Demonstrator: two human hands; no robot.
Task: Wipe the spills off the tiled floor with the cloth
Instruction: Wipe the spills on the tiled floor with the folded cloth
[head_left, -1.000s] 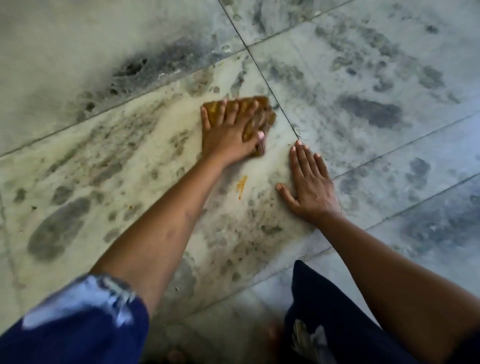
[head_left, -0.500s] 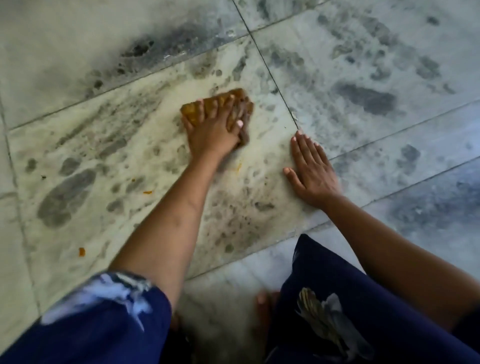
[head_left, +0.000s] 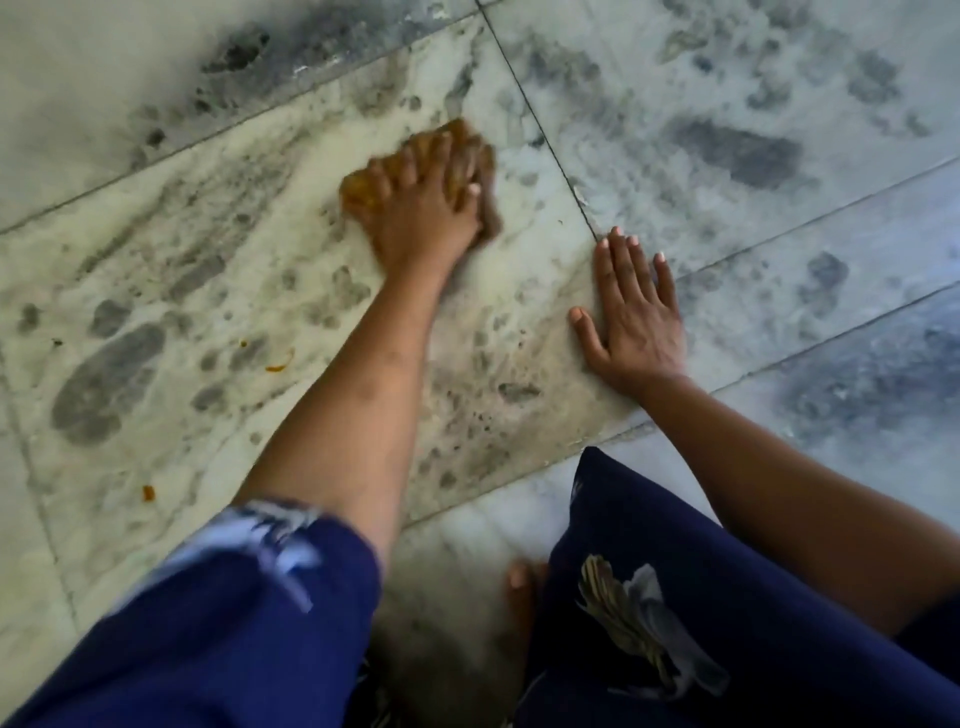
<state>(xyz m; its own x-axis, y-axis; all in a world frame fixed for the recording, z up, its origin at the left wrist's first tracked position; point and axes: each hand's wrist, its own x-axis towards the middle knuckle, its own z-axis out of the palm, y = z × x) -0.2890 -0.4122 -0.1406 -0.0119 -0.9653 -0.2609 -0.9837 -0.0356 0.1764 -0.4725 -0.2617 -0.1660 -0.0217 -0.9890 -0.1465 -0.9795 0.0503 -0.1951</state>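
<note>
My left hand (head_left: 421, 208) presses a brown-yellow cloth (head_left: 358, 189) flat on the pale tiled floor (head_left: 156, 234), fingers spread over it; the hand is blurred and most of the cloth is hidden under it. My right hand (head_left: 636, 317) lies flat on the floor to the right, fingers apart, holding nothing, beside a tile joint. Small orange spill marks lie to the left: a streak (head_left: 280, 364), a dot (head_left: 243, 343) and a blob (head_left: 148, 492). Dark damp patches cover the tiles.
My knees in dark blue patterned cloth (head_left: 675, 597) fill the bottom of the view, with a bare toe (head_left: 519, 577) between them. Tile joints (head_left: 540, 124) run diagonally across the floor. A large dark oval patch (head_left: 104, 384) sits at the left.
My left hand has slid the cloth from the tile joint leftward and back over the tile; the orange smear near my wrist is gone. The right hand has stayed flat on the floor.
</note>
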